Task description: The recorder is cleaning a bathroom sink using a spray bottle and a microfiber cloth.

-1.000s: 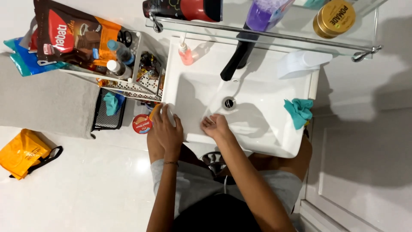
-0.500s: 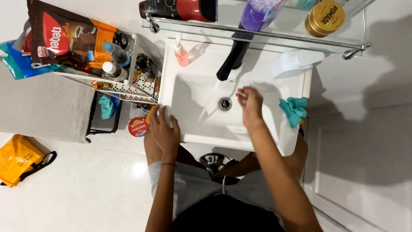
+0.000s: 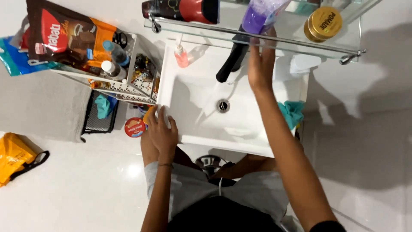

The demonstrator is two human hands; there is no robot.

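At the top centre of the frame our right hand (image 3: 261,64) has come up out of the white sink (image 3: 257,129), where it was half a second ago, to the glass shelf (image 3: 300,43); its fingers spread loosely and touch the base of the purple bottle (image 3: 259,15), gripping nothing that we can see. So we judge the work has shifted from basin to shelf. That bottle lies tilted, long axis running lower left to upper right. Lower left, our left hand (image 3: 163,133) stays flat and open on the sink's corner.
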